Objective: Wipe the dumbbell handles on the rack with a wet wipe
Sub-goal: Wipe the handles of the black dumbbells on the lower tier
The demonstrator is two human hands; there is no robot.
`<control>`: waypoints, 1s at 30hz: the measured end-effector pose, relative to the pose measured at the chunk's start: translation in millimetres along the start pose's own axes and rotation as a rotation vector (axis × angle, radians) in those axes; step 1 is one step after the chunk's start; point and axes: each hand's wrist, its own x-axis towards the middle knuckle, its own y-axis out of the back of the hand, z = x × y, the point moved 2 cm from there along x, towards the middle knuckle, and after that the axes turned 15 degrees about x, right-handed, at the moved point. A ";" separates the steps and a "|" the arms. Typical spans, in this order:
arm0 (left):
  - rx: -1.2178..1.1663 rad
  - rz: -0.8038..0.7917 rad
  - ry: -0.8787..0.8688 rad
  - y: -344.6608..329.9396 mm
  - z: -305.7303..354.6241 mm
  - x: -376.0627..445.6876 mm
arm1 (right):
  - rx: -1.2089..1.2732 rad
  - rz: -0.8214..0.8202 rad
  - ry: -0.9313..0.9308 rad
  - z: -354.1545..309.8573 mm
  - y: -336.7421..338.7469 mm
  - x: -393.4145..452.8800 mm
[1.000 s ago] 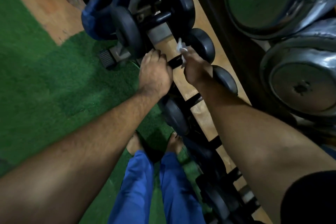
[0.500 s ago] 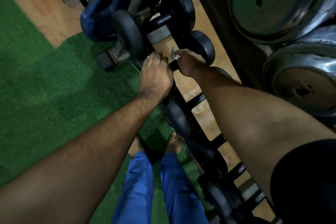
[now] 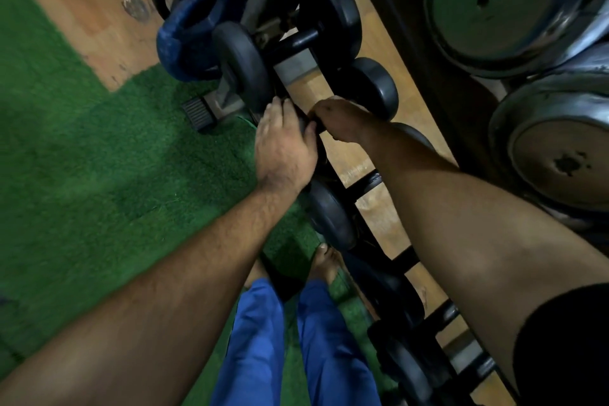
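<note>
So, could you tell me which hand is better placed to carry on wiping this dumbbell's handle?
The right hand, probably: its grip is curled round the handle itself. The left hand lies over the near end of that dumbbell, seemingly steadying it. The wipe is hidden.
</note>
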 end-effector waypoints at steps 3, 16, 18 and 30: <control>-0.002 -0.024 -0.002 1.2 -5.4 -2.7 | 0.161 -0.150 -0.108 -16.2 -2.5 -7.3; 0.172 -0.038 -0.022 9.6 0.6 2.5 | -0.137 0.198 0.088 15.7 -0.3 0.4; 0.197 0.005 -0.037 10.7 4.7 1.2 | -0.172 0.068 0.163 11.6 -8.8 1.3; 0.222 0.015 -0.131 11.1 16.6 19.8 | -0.469 0.226 0.165 24.3 -16.0 9.9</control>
